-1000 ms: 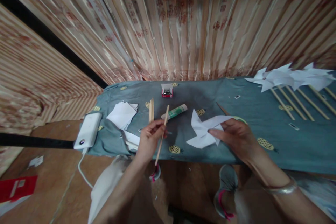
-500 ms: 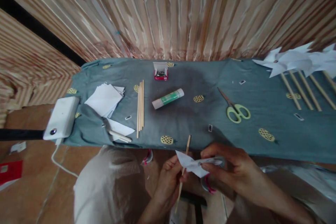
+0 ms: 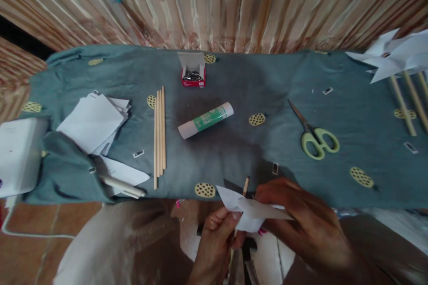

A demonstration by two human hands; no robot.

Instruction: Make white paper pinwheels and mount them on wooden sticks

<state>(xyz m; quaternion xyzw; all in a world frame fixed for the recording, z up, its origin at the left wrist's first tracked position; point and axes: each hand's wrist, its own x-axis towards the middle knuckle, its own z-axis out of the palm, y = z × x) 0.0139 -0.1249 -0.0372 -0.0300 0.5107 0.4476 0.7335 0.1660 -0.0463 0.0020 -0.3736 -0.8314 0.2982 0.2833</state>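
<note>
Just off the table's front edge, a white folded paper pinwheel (image 3: 250,216) sits across a thin wooden stick (image 3: 246,185). My left hand (image 3: 217,236) is closed around the stick, its thumb pressed against the paper. My right hand (image 3: 301,218) grips the pinwheel from the right side; its fingertips are partly hidden behind a paper blade. Where paper and stick meet is covered, so I cannot see how they are joined.
On the green cloth (image 3: 234,156) lie a glue stick (image 3: 209,120), a red box of metal pins (image 3: 193,75), scissors (image 3: 316,136), several wooden sticks (image 3: 159,138), stacked paper (image 3: 92,120) and a pen (image 3: 123,187). A white device (image 3: 22,156) is at left; finished pinwheels (image 3: 388,55) lie at right.
My view has moved closer to the table. The pinwheel has turned, with one blade now facing up toward me, and my right hand has come in nearer the stick.
</note>
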